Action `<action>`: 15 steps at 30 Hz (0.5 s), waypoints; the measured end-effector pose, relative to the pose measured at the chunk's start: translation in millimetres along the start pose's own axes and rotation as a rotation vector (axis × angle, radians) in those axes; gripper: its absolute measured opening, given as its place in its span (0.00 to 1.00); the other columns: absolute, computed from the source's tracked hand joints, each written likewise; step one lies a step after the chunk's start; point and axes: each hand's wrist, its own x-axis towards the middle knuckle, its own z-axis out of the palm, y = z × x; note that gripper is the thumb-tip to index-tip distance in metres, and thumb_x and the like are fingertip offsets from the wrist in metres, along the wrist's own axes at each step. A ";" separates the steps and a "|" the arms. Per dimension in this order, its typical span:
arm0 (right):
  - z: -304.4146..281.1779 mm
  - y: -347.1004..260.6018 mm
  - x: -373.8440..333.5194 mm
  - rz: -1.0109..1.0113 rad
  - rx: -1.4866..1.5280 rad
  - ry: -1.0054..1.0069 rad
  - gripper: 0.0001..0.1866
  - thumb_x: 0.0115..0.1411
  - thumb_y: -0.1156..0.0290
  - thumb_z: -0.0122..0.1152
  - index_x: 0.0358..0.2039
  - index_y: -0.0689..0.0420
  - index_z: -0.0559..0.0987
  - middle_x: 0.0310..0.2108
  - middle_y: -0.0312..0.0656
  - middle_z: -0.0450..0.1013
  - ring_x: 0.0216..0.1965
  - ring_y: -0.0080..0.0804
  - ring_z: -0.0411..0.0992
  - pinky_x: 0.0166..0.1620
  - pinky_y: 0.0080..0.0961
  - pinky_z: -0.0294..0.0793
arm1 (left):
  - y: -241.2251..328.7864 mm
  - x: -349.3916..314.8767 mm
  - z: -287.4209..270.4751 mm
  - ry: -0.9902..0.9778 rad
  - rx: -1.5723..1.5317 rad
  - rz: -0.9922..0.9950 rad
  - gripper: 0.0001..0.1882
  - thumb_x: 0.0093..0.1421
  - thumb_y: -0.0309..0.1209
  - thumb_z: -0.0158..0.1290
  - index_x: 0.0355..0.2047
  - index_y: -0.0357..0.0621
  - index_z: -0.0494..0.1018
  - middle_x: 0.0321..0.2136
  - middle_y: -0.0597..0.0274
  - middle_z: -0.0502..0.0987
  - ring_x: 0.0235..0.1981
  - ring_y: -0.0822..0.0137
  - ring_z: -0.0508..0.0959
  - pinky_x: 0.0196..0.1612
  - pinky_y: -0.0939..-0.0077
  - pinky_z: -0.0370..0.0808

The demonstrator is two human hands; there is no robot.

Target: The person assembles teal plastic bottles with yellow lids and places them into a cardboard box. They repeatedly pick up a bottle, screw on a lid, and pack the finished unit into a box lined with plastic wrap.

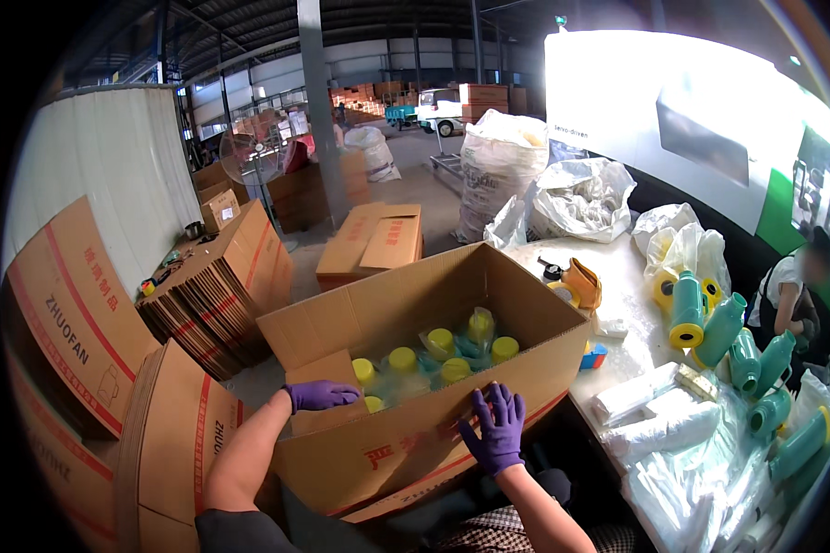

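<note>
A large open carton [526,369] stands in front of me. Inside it, several bottles with yellow-green caps [402,359] stand wrapped in clear plastic, filling its left and middle part. At the carton's left end, my purple-gloved left hand [321,395] reaches over the edge beside a loose cardboard piece [327,368], its fingers stretched out. Whether it presses on that cardboard is hard to tell. My purple-gloved right hand [496,429] lies against the outside of the front wall, fingers apart near the top edge, holding nothing.
Flat folded cartons [180,415] are stacked at my left, with more [221,286] behind. A closed carton [373,244] sits beyond the box. On the right, a white table [549,253] bears green bottles [687,309], plastic sleeves [664,424] and a tape dispenser [578,284]. Another person [788,295] is at far right.
</note>
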 end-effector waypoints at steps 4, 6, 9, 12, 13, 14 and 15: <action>-15.0 -28.5 34.4 0.005 -0.025 0.109 0.35 0.57 0.48 0.64 0.64 0.42 0.71 0.69 0.47 0.55 0.70 0.55 0.52 0.69 0.67 0.41 | -4.9 -2.7 13.8 0.119 0.173 -0.225 0.15 0.70 0.33 0.44 0.50 0.44 0.77 0.45 0.54 0.81 0.46 0.61 0.80 0.52 0.68 0.75; 16.5 -40.4 59.0 0.048 -0.010 0.002 0.36 0.59 0.45 0.60 0.66 0.43 0.68 0.69 0.47 0.56 0.71 0.56 0.49 0.70 0.67 0.37 | -34.7 -28.8 17.4 -0.014 0.341 0.090 0.16 0.72 0.36 0.44 0.51 0.45 0.77 0.45 0.54 0.80 0.48 0.62 0.81 0.53 0.70 0.75; 48.8 -20.5 98.6 0.064 -0.066 -0.065 0.38 0.61 0.41 0.56 0.68 0.44 0.65 0.70 0.47 0.56 0.72 0.57 0.47 0.70 0.67 0.33 | 43.3 -8.7 -28.2 0.157 -0.266 -0.049 0.21 0.75 0.40 0.37 0.59 0.45 0.72 0.50 0.52 0.79 0.54 0.64 0.77 0.59 0.74 0.70; 80.4 -25.0 104.7 0.061 -0.093 -0.375 0.38 0.63 0.40 0.50 0.68 0.46 0.65 0.70 0.48 0.57 0.72 0.58 0.47 0.70 0.66 0.35 | 42.3 -13.8 -25.2 0.087 -0.289 -0.126 0.29 0.74 0.50 0.38 0.65 0.45 0.65 0.56 0.49 0.75 0.58 0.60 0.75 0.63 0.66 0.67; 100.9 -8.7 94.8 0.075 -0.146 -0.591 0.38 0.64 0.40 0.49 0.69 0.47 0.64 0.70 0.48 0.57 0.72 0.58 0.48 0.70 0.66 0.36 | 29.0 4.4 -1.1 0.027 -0.021 -0.077 0.32 0.72 0.54 0.40 0.66 0.46 0.65 0.57 0.49 0.74 0.59 0.58 0.74 0.64 0.62 0.66; 119.6 4.0 81.1 0.099 -0.189 -0.801 0.38 0.64 0.40 0.48 0.69 0.47 0.64 0.70 0.48 0.56 0.72 0.58 0.48 0.70 0.66 0.37 | 39.5 15.8 23.9 0.046 0.288 -0.072 0.35 0.71 0.57 0.40 0.67 0.46 0.63 0.59 0.48 0.73 0.61 0.54 0.71 0.66 0.59 0.63; 138.2 12.0 52.3 0.061 -0.174 -0.712 0.37 0.64 0.39 0.47 0.67 0.48 0.66 0.68 0.49 0.60 0.71 0.57 0.50 0.70 0.65 0.38 | 44.1 17.8 55.6 0.074 0.608 -0.079 0.37 0.69 0.60 0.39 0.68 0.46 0.62 0.60 0.47 0.71 0.63 0.51 0.69 0.68 0.55 0.59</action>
